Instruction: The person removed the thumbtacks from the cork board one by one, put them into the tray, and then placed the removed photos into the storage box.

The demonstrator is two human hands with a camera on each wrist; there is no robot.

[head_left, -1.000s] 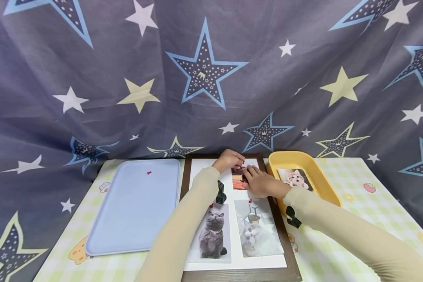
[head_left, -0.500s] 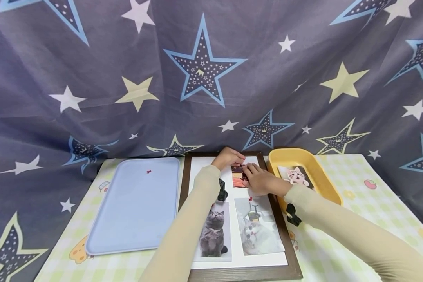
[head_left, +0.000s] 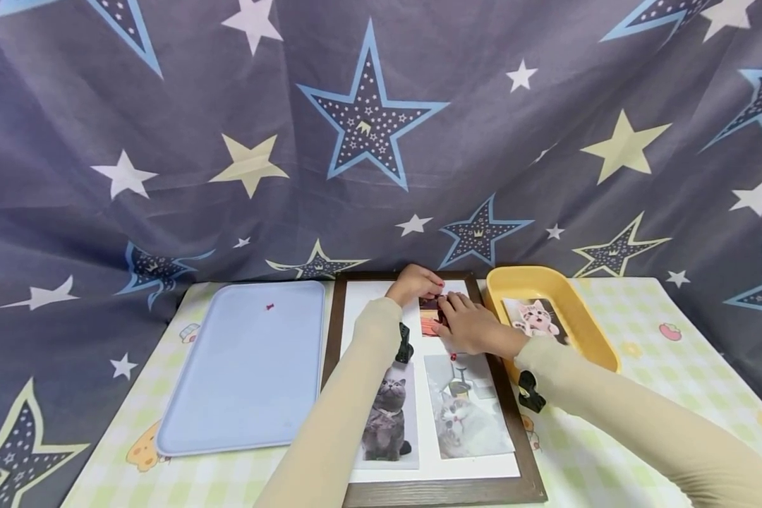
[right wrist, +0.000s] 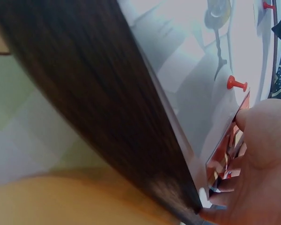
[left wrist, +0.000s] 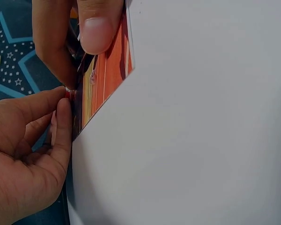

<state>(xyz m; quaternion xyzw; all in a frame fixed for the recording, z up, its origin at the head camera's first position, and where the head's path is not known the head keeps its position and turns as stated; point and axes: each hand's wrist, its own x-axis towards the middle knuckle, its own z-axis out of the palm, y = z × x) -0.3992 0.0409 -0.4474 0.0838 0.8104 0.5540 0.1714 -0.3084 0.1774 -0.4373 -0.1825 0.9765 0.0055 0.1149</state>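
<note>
Thumb and fingertips of the left hand pinch a red push pin at the far edge of an orange-and-dark photo. That photo lies on the far right part of a wood-framed white board. The right hand, fingers extended, presses on its right side. Nearer are 2 more photos: a grey cat photo and a white cat photo, the latter with 1 red pin at its top. A blue tray stands left; a yellow bin on the right holds 1 kitten photo.
</note>
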